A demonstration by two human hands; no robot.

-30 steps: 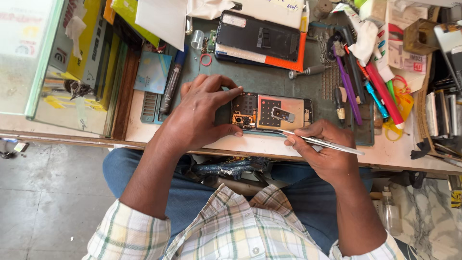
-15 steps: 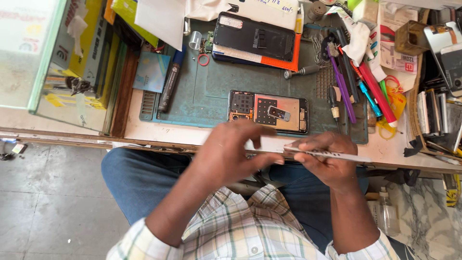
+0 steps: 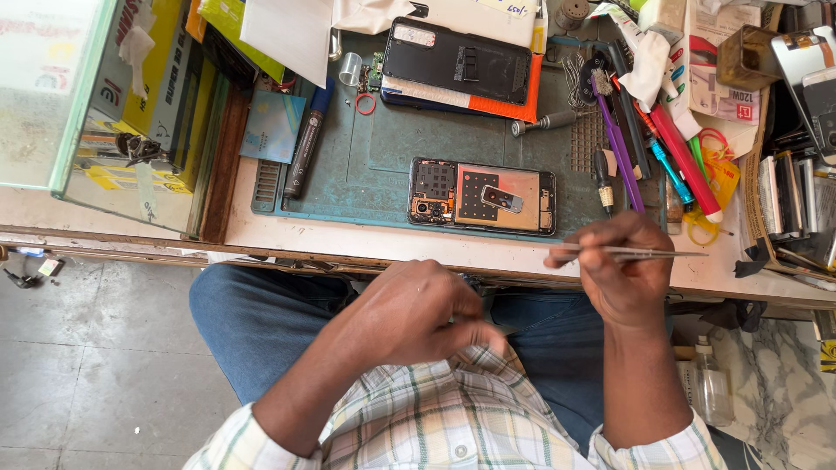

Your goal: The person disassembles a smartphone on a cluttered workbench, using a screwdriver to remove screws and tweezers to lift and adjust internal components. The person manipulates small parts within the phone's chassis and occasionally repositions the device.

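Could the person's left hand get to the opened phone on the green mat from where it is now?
Probably yes. The left hand is drawn back over the lap, holding nothing visible, and the opened phone lies near the mat's front edge with nothing between them. The right hand, holding tweezers, sits off to the side.

I'm wearing a plaid shirt [image 3: 435, 418], pale cream with thin green, grey and reddish check lines. It's buttoning down the front, with one small white button showing near the bottom edge of the view. The sleeves are short or rolled, ending above the elbows, so both forearms are showing bare. I'm wearing blue denim jeans [image 3: 261, 322], mid-blue, slightly faded over the thighs. My left hand [image 3: 418, 313] and right hand [image 3: 623, 278] are bare: I'm seeing no gloves, rings, watch or bands on either wrist.
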